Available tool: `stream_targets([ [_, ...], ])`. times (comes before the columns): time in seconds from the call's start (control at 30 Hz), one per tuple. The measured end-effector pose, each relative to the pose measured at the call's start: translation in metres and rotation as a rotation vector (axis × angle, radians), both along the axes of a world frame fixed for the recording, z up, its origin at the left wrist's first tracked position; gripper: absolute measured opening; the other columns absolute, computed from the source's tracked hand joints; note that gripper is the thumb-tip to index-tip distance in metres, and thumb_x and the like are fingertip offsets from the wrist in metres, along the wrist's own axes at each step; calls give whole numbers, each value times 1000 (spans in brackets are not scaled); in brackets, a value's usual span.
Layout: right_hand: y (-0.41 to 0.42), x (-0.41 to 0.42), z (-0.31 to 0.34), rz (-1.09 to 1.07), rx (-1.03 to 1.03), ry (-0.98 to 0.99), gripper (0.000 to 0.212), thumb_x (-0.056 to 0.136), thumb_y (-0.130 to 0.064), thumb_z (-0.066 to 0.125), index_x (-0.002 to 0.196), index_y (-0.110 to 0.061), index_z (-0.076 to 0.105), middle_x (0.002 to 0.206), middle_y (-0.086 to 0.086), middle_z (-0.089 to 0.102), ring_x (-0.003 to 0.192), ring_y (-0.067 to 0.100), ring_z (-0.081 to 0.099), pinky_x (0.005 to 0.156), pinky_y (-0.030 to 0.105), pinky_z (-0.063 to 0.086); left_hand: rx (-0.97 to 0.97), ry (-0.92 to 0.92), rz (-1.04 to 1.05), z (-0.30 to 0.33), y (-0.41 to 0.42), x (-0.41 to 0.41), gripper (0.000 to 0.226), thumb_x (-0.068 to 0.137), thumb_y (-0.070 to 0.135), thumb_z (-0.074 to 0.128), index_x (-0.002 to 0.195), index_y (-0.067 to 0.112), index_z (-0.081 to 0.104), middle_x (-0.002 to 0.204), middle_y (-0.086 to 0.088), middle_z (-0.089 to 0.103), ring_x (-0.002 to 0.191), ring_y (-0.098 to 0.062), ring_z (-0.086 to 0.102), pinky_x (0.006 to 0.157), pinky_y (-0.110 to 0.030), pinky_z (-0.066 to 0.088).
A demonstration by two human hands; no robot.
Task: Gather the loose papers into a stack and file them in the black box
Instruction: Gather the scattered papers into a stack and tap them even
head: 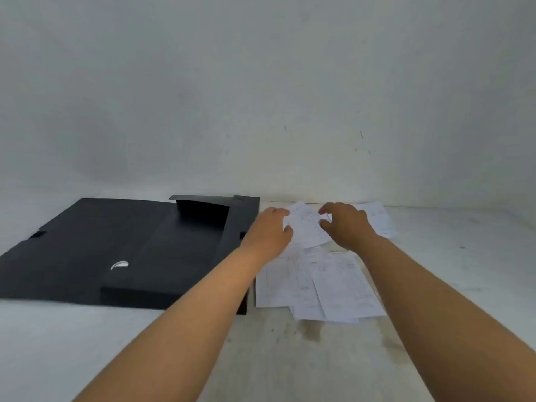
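The black box (185, 256) lies open and flat on the left half of the table, its lid (75, 245) spread to the left. White printed papers lie right of it: a loose overlapping group (324, 285) near me and another sheet (377, 219) by the wall. My left hand (268, 230) pinches the left edge of one sheet (307, 227), which is lifted and tilted. My right hand (345, 224) is curled at that sheet's right edge, thumb and fingers around it.
The pale table (290, 358) runs to a plain white wall (261, 97) just behind the box and papers. A small stain marks the tabletop (310, 332) in front of the papers.
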State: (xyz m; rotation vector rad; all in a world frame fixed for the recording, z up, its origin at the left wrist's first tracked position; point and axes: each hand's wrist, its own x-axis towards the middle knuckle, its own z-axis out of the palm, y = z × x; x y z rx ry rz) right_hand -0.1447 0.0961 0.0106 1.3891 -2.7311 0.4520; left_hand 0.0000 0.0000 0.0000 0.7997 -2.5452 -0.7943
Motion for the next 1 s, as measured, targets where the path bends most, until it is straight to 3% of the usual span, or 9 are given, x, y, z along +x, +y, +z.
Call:
stream_targets([
  [0.2, -2, -49, -28, -239, 44, 23, 46, 94, -45, 43, 133, -22, 49, 145, 8, 45, 130, 33, 41, 106, 48, 28, -35, -421, 69, -29, -4, -47, 52, 99, 36, 32, 145, 11, 28, 155, -14, 22, 143, -37, 15, 115, -44, 21],
  [0.3, -1, -74, -33, -452, 126, -110, 61, 91, -56, 38, 145, -29, 29, 155, 17, 21, 138, 44, 23, 113, 54, 17, -15, -574, 103, -37, -4, -61, 59, 98, 45, 28, 148, 14, 23, 160, -18, -1, 144, -46, -6, 118, -56, 6],
  [0.43, 3, -100, -39, -582, 230, -342, 72, 87, -61, 43, 148, -36, 17, 158, 24, 1, 142, 48, 10, 116, 57, 10, -22, -624, 83, -42, -4, -67, 63, 95, 50, 32, 149, 20, 19, 160, -18, -4, 143, -51, -6, 115, -61, 2],
  [0.57, 4, -104, -43, -537, 314, -323, 75, 79, -65, 51, 144, -35, 28, 149, 20, 28, 135, 39, 29, 109, 48, 26, 4, -566, 77, -42, -9, -68, 59, 92, 49, 41, 143, 20, 32, 157, -16, 12, 142, -46, 8, 116, -57, 11],
  [0.67, -2, -98, -39, -497, 198, -338, 64, 81, -49, 64, 138, -28, 42, 144, 17, 37, 133, 36, 32, 110, 46, 28, 61, -460, 105, -38, -11, -68, 52, 93, 43, 43, 137, 15, 43, 150, -15, 25, 137, -38, 21, 112, -46, 23],
  [0.77, -7, -87, -37, -364, 109, -357, 59, 80, -31, 70, 134, -23, 49, 142, 16, 45, 129, 34, 42, 106, 42, 37, 175, -337, 125, -27, -8, -67, 43, 95, 36, 41, 130, 12, 49, 152, -17, 19, 141, -35, 11, 111, -39, 24],
  [0.87, -10, -78, -38, -272, -63, -425, 61, 82, -10, 67, 137, -17, 45, 141, 18, 46, 125, 35, 47, 98, 36, 40, 279, -194, 162, -19, -9, -69, 25, 96, 29, 42, 118, 21, 49, 155, -15, 13, 142, -31, 11, 108, -33, 26],
  [0.93, -11, -71, -39, -231, -169, -492, 65, 84, -1, 60, 142, -13, 35, 137, 21, 48, 122, 35, 49, 90, 33, 40, 397, -71, 237, -17, -14, -71, 37, 94, 24, 46, 131, 20, 45, 157, -10, 8, 137, -30, 24, 95, -31, 37],
  [1.0, -13, -68, -39, -231, -235, -547, 66, 87, -2, 55, 145, -11, 26, 134, 23, 51, 120, 35, 51, 86, 32, 39, 546, 77, 324, -20, -24, -76, 55, 92, 17, 50, 144, 16, 32, 154, -10, 15, 119, -27, 44, 82, -30, 46],
])
